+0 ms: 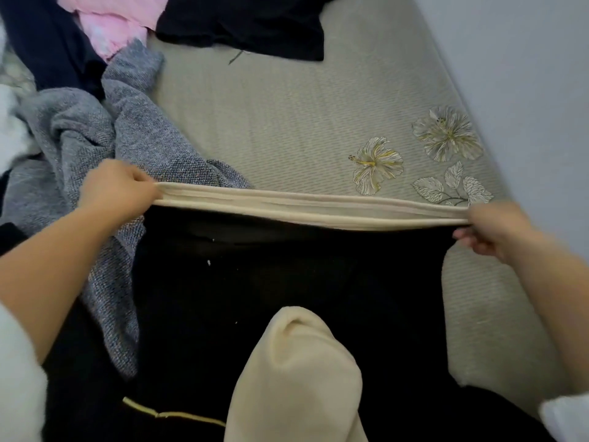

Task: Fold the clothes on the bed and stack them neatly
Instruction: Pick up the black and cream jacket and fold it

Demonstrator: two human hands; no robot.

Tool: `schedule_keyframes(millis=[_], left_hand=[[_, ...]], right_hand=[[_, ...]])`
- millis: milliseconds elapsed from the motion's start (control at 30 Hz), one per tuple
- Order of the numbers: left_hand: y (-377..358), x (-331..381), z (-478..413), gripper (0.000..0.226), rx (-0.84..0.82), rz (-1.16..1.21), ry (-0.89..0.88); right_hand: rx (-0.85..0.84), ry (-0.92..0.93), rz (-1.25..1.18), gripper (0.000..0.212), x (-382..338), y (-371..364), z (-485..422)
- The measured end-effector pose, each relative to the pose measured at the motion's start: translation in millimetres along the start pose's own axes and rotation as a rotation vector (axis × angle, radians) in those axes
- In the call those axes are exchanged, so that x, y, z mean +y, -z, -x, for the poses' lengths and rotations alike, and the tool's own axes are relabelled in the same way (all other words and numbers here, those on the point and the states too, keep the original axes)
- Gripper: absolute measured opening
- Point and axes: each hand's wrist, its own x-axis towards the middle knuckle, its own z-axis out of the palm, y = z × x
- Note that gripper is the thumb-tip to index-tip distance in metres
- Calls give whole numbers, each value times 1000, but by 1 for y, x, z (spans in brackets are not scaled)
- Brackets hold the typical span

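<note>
A black garment (287,282) with a cream lining is stretched flat in front of me on the bed. Its cream waistband edge (312,207) runs taut from left to right. My left hand (118,189) grips the band's left end, and my right hand (490,228) pinches its right end. A cream, inside-out part of the garment (296,378) bulges up near the bottom of the view.
A grey knit sweater (95,148) lies crumpled at the left, partly under the black garment. Behind it sit pink (108,23) and dark navy clothes (47,43). Another black garment (248,23) lies at the far end. A grey floral sheet (287,122) covers the bed; a wall (526,74) runs along the right.
</note>
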Motion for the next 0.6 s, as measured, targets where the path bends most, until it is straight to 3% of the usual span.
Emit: schedule_keyframes(millis=[67,100,167,267,333,433,533,600], left_hand=[[4,-10,-5,12,-52,312,224],[4,-12,-7,14,-84,474,333],[2,-10,-13,18,-101,698,435],[-3,0,-16,12,-13,967,444],[-16,3,-10,17,19,1021,376],[-48,-7,22,46,44,550,104],[-72,-25,78,54,92,248,-293],[-87,-44,118,52,110,118,-494]], right_hand=[[10,-110,-475,30,-9,17,-3],[14,-119,-599,31,-13,18,-2],[20,-77,-715,29,-20,11,-2],[-49,38,-798,25,-25,-12,-11],[-164,125,-679,44,-22,-29,-20],[-116,350,-185,72,12,-59,-10],[25,724,306,45,70,-77,21],[113,743,489,36,113,-79,43]])
